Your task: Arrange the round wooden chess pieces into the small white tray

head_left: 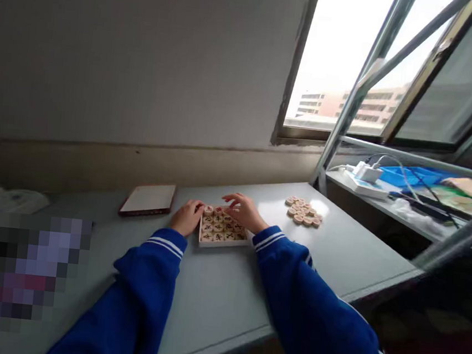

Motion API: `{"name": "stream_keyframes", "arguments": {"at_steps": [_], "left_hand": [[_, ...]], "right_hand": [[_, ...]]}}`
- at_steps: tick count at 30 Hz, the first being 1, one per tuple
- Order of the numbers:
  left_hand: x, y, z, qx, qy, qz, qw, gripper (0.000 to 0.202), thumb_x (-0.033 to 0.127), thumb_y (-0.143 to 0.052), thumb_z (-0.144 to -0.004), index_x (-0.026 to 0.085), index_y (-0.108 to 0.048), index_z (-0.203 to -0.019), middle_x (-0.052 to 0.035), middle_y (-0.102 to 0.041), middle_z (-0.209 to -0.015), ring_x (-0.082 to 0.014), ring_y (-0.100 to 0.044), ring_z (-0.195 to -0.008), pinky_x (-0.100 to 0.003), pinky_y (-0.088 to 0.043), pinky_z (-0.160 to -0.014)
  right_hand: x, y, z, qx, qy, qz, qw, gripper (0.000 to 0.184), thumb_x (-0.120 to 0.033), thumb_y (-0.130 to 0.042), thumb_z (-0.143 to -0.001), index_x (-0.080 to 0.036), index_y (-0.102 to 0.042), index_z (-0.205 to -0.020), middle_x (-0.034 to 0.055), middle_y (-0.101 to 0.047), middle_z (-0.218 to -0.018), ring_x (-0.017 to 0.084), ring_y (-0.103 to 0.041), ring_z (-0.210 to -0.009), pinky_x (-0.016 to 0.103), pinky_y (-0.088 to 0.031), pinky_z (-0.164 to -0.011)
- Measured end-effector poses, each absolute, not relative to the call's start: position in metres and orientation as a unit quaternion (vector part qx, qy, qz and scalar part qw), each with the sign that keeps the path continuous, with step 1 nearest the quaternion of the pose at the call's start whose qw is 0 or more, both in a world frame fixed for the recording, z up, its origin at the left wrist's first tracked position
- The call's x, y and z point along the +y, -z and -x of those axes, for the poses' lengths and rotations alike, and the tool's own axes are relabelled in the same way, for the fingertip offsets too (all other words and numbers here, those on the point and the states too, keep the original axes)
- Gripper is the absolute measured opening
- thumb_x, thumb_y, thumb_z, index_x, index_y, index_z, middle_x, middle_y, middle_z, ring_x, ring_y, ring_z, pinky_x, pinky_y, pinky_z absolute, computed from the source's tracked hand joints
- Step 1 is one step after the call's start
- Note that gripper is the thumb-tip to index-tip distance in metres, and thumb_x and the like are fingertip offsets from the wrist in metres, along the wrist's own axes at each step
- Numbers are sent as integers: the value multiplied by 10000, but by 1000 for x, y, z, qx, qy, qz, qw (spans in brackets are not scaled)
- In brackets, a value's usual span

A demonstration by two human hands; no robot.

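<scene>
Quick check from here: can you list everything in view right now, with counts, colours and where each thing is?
xiangqi pieces: many, cream wood, packed in the tray
shallow tray: one, white, on the table
loose xiangqi pieces: a dozen or more, cream wood, piled right of the tray
flat case: one, white top, dark red edge, left of the tray
table: one, grey, against the wall
power strip: one, white, on the ledge by the window
bin: one, blue, beyond the power strip
window: one, metal frame, open, upper right
left hand: one, at the tray's left edge, blue sleeve
right hand: one, over the tray's pieces, blue sleeve
</scene>
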State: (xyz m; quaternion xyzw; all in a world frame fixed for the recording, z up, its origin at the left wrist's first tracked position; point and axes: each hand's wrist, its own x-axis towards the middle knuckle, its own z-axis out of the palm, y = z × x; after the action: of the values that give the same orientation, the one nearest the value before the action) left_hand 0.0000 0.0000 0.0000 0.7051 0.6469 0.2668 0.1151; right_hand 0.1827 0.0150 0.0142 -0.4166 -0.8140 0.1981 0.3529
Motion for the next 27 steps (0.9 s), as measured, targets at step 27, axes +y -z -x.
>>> {"name": "stream_keyframes", "arguments": {"at_steps": [27], "left_hand": [[0,2,4,639,-275,-711,102,254,269,-366,-813,172,-585,-898,-69,-576,-979,-186,-539,-924,-274,-413,-808]], "right_hand": [[36,-7,-278,-629,121,757,131,350,-96,-331,-785,-110,-554,-1055,177,-534,-1105,289,-404,-1082,544,-134,-936]]}}
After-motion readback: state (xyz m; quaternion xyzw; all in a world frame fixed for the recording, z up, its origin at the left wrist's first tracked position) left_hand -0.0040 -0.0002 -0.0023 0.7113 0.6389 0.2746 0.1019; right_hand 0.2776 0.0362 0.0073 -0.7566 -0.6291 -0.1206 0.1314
